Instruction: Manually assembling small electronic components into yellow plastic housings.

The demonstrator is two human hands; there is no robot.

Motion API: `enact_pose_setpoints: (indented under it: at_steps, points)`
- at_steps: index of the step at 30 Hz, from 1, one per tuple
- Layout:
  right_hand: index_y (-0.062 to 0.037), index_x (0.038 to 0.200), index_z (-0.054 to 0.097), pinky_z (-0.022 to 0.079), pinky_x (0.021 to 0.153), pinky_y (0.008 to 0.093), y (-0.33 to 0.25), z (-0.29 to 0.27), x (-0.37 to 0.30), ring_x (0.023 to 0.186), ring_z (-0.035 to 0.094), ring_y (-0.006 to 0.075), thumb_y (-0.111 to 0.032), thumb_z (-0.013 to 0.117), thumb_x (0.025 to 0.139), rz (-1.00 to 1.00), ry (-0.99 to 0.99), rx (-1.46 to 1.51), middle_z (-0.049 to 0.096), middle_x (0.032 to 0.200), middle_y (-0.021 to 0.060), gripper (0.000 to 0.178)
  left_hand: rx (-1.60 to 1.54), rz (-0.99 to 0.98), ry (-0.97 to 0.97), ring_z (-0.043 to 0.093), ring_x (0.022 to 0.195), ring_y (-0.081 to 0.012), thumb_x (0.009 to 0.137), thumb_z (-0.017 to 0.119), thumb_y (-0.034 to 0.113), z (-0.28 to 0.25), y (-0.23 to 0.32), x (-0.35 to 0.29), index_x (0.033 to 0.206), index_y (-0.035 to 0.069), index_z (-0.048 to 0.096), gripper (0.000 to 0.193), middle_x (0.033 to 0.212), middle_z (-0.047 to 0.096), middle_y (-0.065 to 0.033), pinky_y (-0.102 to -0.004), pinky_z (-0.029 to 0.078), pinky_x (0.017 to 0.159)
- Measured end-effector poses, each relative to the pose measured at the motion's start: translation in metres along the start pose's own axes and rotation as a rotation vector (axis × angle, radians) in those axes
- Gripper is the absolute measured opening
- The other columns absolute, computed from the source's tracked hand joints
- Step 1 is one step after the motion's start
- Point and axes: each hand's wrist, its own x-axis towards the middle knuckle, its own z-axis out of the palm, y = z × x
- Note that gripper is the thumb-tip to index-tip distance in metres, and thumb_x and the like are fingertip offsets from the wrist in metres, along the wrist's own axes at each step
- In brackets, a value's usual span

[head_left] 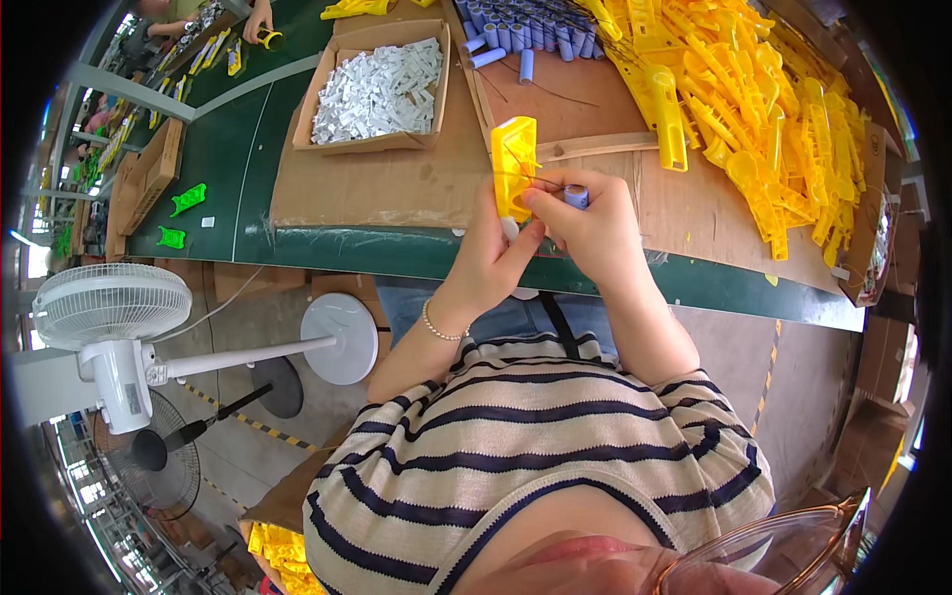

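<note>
My left hand [486, 258] is closed on a yellow plastic shell [513, 164], holding it upright over the near edge of the table. A small white round piece [510, 229] shows at the lower end of the shell, by my left fingers. My right hand [595, 223] is closed round a purple cylinder [576, 196] that looks like a battery cell. Thin dark wires run from the cylinder to the shell, where my right thumb and fingertips pinch close to its side. My fingers partly hide the wire ends and the inside of the shell.
Beyond my left hand stands a cardboard box [322, 136] of small white parts. Many purple cylinders [526, 65] with wires lie at the back, and yellow plastic parts [759, 109] pile up at right. Green pieces [188, 199] and a white fan [114, 302] are at left. Another person's hand [260, 20] is far left.
</note>
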Motion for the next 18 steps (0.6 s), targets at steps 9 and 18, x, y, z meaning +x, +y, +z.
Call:
enact_pose_setpoints:
  at_steps: [9, 18]
  points:
    - [0.0011, 0.091, 0.066, 0.048, 0.058, 0.0265, 0.023, 0.018, -0.009, 0.061, 0.060, 0.0140, -0.013, 0.069, 0.077, -0.219, 0.085, -0.200, 0.067, 0.075, 0.0128, 0.020, -0.054, 0.116, 0.227, 0.052, 0.097, -0.0179, 0.097, 0.034, 0.026, -0.005, -0.011, 0.002, 0.127, -0.002, 0.031, 0.041, 0.114, 0.050, -0.0131, -0.0312, 0.041, 0.087]
    - [-0.0007, 0.093, 0.066, 0.040, 0.050, 0.0206, 0.028, 0.018, -0.002, 0.054, 0.046, 0.0047, -0.013, 0.073, 0.074, -0.245, 0.213, -0.142, 0.056, 0.061, 0.0019, 0.024, -0.251, 0.044, 0.255, 0.052, 0.101, -0.0188, 0.098, 0.032, 0.033, -0.002, -0.011, 0.005, 0.132, 0.001, 0.030, 0.047, 0.120, 0.049, -0.0133, -0.0314, 0.041, 0.090]
